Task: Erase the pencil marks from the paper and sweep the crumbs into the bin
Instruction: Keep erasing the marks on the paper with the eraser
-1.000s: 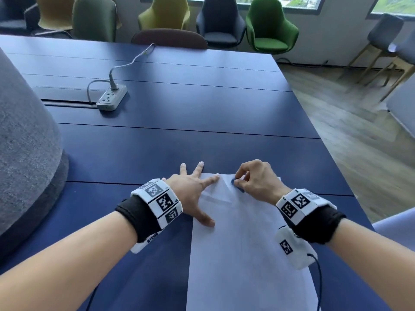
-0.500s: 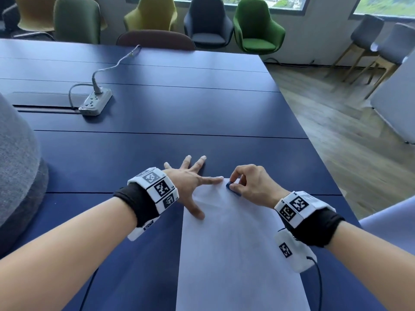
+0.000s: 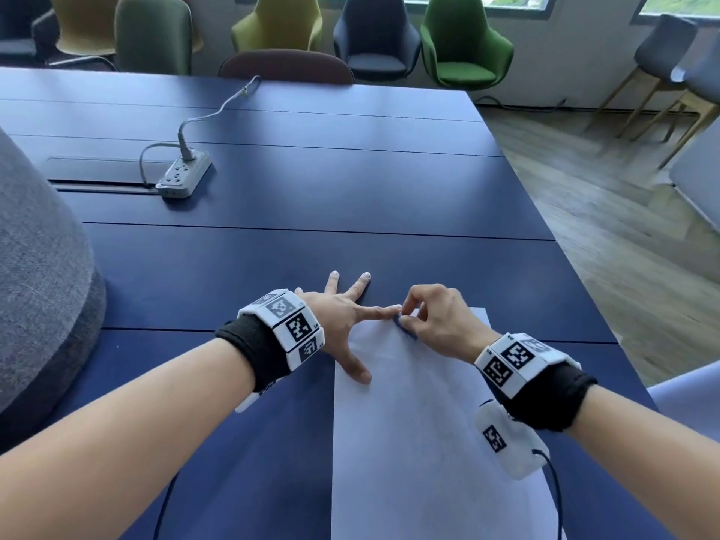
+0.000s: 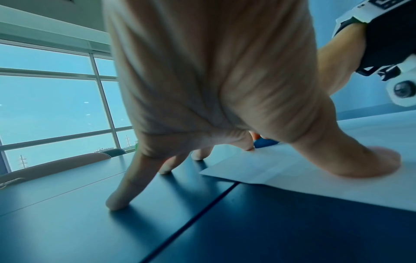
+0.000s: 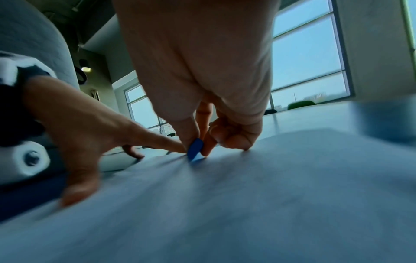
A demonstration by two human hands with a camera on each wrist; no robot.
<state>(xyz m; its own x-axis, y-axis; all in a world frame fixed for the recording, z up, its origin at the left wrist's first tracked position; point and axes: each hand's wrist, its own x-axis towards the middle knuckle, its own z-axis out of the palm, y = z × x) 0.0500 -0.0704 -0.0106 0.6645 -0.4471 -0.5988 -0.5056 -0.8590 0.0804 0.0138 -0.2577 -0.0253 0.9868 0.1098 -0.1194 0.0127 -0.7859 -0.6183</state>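
A white sheet of paper (image 3: 413,442) lies on the dark blue table (image 3: 272,251), running toward me. My left hand (image 3: 343,317) is spread flat, thumb and index finger pressing the paper's far left corner, the other fingers on the table. My right hand (image 3: 432,317) pinches a small blue eraser (image 3: 405,329) against the paper near its far edge, right beside the left index fingertip. The eraser (image 5: 195,148) stands on its edge between thumb and fingers in the right wrist view. A slice of the eraser (image 4: 265,143) shows behind the left hand (image 4: 213,106). No pencil marks or crumbs can be made out.
A white power strip (image 3: 183,177) with a cable lies on the table at the far left. A grey upholstered shape (image 3: 39,274) rises at the left edge. Chairs (image 3: 463,40) line the far side, and wood floor (image 3: 607,196) lies beyond the table's right edge.
My right hand with the eraser has slid left along the paper's far edge until it meets the left index fingertip. The left hand still presses the same corner; my head has shifted a little.
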